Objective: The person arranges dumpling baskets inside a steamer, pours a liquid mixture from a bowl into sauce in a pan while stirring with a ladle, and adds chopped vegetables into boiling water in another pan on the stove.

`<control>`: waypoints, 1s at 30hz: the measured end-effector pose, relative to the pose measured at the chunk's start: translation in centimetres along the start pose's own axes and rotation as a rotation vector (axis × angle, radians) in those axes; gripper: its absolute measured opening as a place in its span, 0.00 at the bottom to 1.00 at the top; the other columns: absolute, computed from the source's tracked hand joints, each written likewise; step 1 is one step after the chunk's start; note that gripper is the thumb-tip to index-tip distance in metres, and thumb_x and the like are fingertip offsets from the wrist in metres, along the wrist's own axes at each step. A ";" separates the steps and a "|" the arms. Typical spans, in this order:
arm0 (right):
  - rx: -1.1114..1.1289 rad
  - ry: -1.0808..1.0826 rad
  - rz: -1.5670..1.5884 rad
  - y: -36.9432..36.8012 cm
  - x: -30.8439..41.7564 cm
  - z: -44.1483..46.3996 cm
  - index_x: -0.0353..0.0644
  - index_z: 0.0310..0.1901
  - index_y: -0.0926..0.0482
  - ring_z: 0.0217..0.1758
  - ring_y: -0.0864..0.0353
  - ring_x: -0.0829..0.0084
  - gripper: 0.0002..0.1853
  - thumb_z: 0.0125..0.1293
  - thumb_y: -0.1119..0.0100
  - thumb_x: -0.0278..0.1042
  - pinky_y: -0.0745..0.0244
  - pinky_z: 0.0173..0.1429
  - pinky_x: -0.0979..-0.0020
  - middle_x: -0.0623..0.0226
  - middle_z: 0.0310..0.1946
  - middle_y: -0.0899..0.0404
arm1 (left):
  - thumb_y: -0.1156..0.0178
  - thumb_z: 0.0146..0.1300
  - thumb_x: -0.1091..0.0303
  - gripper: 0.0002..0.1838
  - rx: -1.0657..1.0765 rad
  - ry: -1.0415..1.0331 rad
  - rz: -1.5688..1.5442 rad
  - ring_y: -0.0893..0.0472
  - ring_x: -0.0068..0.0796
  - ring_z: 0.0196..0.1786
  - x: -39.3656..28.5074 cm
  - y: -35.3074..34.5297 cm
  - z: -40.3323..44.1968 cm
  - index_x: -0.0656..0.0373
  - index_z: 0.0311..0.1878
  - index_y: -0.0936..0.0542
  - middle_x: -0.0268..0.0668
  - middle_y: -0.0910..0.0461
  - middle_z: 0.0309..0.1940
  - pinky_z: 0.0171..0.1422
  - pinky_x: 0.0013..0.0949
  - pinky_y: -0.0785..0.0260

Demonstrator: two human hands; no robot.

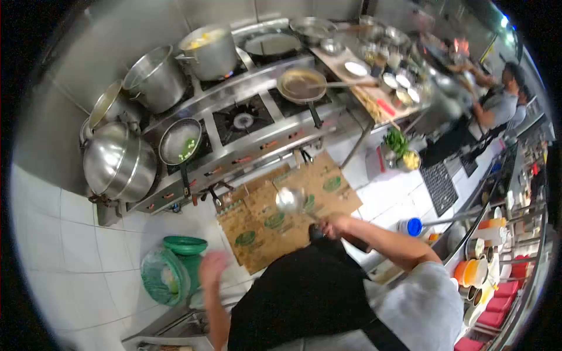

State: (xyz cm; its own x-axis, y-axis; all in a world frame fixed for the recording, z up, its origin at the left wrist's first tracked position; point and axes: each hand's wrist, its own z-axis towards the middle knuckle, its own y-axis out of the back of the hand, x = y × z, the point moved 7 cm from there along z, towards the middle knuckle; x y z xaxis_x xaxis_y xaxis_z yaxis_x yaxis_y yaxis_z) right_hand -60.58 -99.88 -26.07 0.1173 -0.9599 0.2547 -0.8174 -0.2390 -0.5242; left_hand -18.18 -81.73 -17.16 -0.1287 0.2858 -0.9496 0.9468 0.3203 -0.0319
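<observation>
My right hand (333, 226) is closed around the handle of a shiny metal ladle (288, 200), held in front of my black apron above the cardboard. The ladle's round bowl points toward the stove and is slightly blurred. My left hand (214, 267) is smeared by motion, so its fingers cannot be made out. It is beside the green-lined bin (158, 278) and its green lid (185, 244), apart from the stove. On the front left burner sits a frying pan (175, 140) with chopped green pieces (188, 149) in it.
Large pots (157, 82) line the stove's back. A second pan (301, 86) sits front right, its handle jutting outward. Flattened cardboard (275, 222) covers the floor. A side table (351, 70) carries bowls; people (497, 105) work beyond it. A blue-lidded container (413, 226) stands right.
</observation>
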 end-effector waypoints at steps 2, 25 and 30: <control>0.005 0.176 -0.072 -1.8 5.7 -5.7 0.46 0.46 0.25 0.21 0.36 0.84 0.08 0.78 0.48 0.40 0.38 0.26 0.80 0.80 0.25 0.36 | 0.54 0.80 0.50 0.28 0.504 0.081 -0.313 0.18 0.49 0.60 -3.5 -16.4 6.9 0.67 0.66 0.30 0.55 0.23 0.63 0.61 0.47 0.22; -1.254 1.185 0.555 45.1 37.2 -25.3 0.32 0.57 0.21 0.26 0.27 0.78 0.24 0.66 0.32 0.40 0.30 0.27 0.71 0.68 0.29 0.21 | 0.50 0.76 0.60 0.14 0.627 0.274 0.061 0.38 0.25 0.12 -28.9 -46.9 34.9 0.55 0.33 0.33 0.33 0.38 0.16 0.13 0.30 0.46; -1.154 1.323 0.392 50.8 45.0 -25.3 0.33 0.54 0.18 0.30 0.23 0.76 0.20 0.71 0.36 0.41 0.26 0.35 0.71 0.64 0.34 0.17 | 0.49 0.77 0.59 0.15 0.737 0.572 0.155 0.35 0.25 0.13 -27.1 -54.5 35.1 0.57 0.34 0.32 0.33 0.37 0.16 0.16 0.29 0.44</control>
State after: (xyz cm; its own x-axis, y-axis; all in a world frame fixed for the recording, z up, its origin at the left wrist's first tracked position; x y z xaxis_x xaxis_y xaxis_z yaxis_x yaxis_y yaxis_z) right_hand -111.10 -151.48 -20.66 -0.1688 -0.0498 0.9844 -0.6921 0.7171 -0.0824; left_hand -55.96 -138.62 -0.60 0.0741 0.7397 -0.6688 0.8880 -0.3541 -0.2933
